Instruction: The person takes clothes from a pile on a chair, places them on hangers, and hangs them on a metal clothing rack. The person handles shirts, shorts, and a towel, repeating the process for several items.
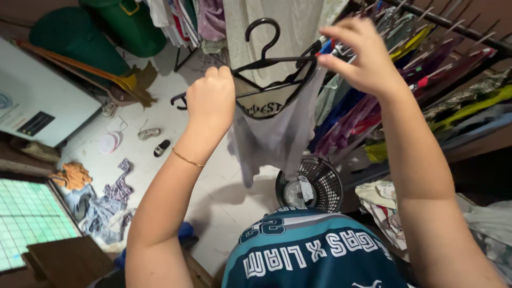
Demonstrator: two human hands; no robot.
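My left hand (210, 98) is closed around the left shoulder of a black plastic hanger (266, 56) and the cloth on it. My right hand (357, 53) pinches the hanger's right end together with the garment's edge. A pale grey sleeveless top (274, 136) with a black-trimmed neckline hangs from the hanger and droops down between my arms. The hanger's hook points up, free of any rail.
A drying rack (453, 64) full of coloured clothes fills the right side. A black mesh basket (312, 184) stands on the floor below the top. Green bins (128, 24), a broom (80, 66), a white appliance (37, 101), loose clothes (101, 205) and sandals (154, 140) lie at the left.
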